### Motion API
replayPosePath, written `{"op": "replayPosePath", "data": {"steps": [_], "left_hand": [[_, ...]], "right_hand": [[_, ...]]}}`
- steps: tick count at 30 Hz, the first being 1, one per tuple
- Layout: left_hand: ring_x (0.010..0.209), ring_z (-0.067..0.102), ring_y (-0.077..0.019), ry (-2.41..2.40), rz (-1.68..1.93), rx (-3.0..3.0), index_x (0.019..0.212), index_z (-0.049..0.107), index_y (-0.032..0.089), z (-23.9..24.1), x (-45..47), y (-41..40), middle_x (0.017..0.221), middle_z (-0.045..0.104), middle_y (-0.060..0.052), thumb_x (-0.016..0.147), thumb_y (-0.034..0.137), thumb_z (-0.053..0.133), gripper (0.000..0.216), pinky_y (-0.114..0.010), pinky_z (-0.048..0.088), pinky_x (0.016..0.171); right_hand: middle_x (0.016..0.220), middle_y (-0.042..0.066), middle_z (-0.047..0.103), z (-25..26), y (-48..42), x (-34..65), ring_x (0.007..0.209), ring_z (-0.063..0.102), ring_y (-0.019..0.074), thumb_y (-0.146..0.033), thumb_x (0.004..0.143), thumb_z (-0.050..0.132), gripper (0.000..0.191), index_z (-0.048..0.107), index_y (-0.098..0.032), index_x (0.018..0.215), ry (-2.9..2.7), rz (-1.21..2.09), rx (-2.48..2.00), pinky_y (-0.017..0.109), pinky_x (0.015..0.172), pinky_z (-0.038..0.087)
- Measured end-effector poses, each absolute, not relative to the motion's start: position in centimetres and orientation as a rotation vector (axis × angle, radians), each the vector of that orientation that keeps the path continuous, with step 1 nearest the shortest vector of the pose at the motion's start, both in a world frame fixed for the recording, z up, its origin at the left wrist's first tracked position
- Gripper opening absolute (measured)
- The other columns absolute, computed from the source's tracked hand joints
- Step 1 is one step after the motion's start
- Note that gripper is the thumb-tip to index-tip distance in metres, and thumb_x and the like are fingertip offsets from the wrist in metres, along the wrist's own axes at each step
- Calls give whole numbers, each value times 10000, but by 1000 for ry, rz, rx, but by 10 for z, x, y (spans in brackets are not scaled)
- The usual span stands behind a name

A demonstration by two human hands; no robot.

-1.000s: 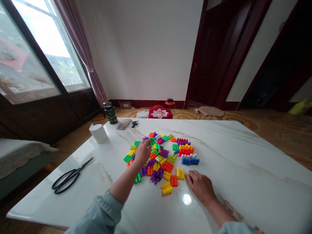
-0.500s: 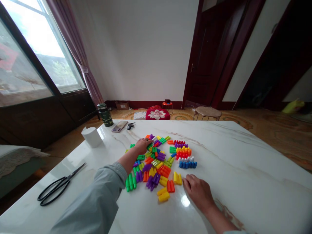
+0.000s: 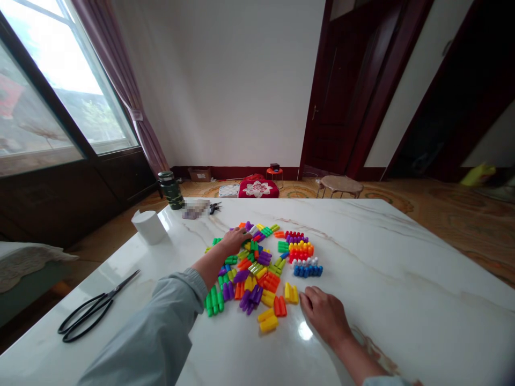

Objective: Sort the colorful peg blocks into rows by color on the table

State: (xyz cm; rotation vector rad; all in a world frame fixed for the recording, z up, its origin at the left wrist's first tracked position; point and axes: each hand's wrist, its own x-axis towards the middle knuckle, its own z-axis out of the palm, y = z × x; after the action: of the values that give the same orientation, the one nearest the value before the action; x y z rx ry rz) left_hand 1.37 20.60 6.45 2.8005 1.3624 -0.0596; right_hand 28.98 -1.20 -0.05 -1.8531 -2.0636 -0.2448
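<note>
Colourful plastic building blocks (image 3: 241, 276), made of joined tubes in green, purple, orange and yellow, lie in a loose pile on the white marble-look table (image 3: 382, 257). My left hand (image 3: 236, 239) reaches over the pile's far left part, its fingers bent down onto the blocks; what they grip, if anything, is hidden. My right hand (image 3: 325, 315) rests on the table with its fingers curled and nothing visible in them. Just left of it stands a yellow block (image 3: 291, 293). Right of the pile, rows of red, orange, white and blue blocks (image 3: 308, 271) are joined together.
Black-handled scissors (image 3: 94, 310) lie at the left. A white paper roll (image 3: 149, 227), a dark green jar (image 3: 171, 190), a blurred flat object (image 3: 196, 209) and keys (image 3: 215, 207) occupy the far left. A round stool (image 3: 340, 184) stands beyond the far edge.
The view has shifted slightly. My left hand stays over the same part of the pile, and my right hand still rests near the yellow block.
</note>
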Motion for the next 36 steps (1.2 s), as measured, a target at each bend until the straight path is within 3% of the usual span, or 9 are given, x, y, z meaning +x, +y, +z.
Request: {"op": "replayPosePath", "data": {"steps": [8,15,22,27,36], "left_hand": [[1054,577,-252,1372,339,2572,1089,666,313,65,5,195,1147,617,-49,719,92,561,443,-354,468,900],[888,634,-205,1396,1003,2061,927,681,225,66,3,184,934,675,-41,730,189,590,220,-350,489,871],[672,666,-165,1226,1370,1423,1033,581,184,48,26,117,797,661,-24,679,505,706,493,-303,550,630],[650,657,-139,1005,1409,762,1073,553,222,35,33,71,814,625,18,527,379,848,640,-262,538,583],[633,602,-121,1173,1676,981,1009,573,219,20,40,57,705,577,51,649,354,728,415,-226,478,576]], "right_hand": [[721,5,675,1,-13,290,611,631,128,-246,944,449,280,629,-214,731,-2057,-244,-1849,280,561,277],[723,4,677,-1,-12,290,614,632,135,-256,951,450,285,640,-216,743,-2062,-259,-1864,280,554,268],[726,9,685,-3,-11,291,605,633,133,-264,947,442,297,648,-213,740,-2040,-242,-1855,280,548,272],[735,11,691,0,-12,290,612,632,126,-263,950,431,303,650,-209,748,-2035,-249,-1858,269,551,282],[753,16,700,3,-13,288,631,641,129,-255,948,433,294,657,-210,763,-2028,-243,-1887,265,556,281]]}}
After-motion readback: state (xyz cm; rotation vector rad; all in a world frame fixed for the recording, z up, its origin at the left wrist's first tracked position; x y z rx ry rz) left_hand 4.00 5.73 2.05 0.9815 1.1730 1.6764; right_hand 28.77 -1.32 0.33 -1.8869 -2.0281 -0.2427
